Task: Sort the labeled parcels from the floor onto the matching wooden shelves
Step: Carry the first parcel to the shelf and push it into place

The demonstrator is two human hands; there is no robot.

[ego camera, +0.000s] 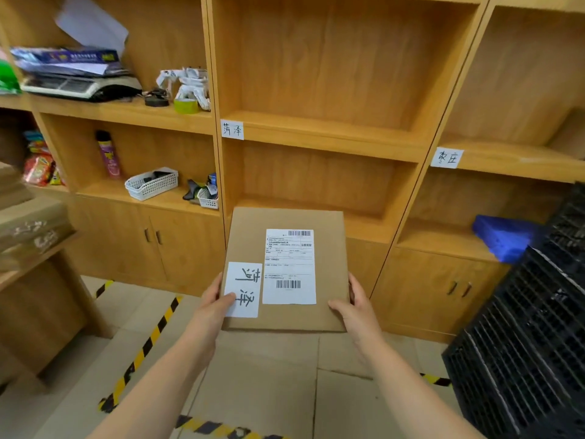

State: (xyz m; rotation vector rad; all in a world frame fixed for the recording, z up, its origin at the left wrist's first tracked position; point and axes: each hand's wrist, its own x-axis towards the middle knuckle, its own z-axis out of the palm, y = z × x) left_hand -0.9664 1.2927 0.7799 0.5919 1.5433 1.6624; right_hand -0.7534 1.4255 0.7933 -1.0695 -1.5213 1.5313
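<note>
I hold a flat brown cardboard parcel [329, 248] level in front of the middle shelf unit. It carries a printed shipping label [289, 267] and a white handwritten tag [243, 289]. My left hand [217, 301] grips its near left edge, thumb on the tag. My right hand [356, 304] grips the near right edge. The middle unit's shelf [319, 133] bears a handwritten paper tag [232, 129] with the same two characters as the parcel's tag. The right unit's shelf [519, 160] has a different tag [446, 157].
The left unit holds a scale [79, 85], tape rolls, a spray can [108, 155] and white baskets [152, 183]. A blue block [503, 237] lies on the right unit's low shelf. A black plastic crate stack [535, 337] stands at right. Flattened cardboard [269, 384] and yellow-black tape [148, 343] cover the floor.
</note>
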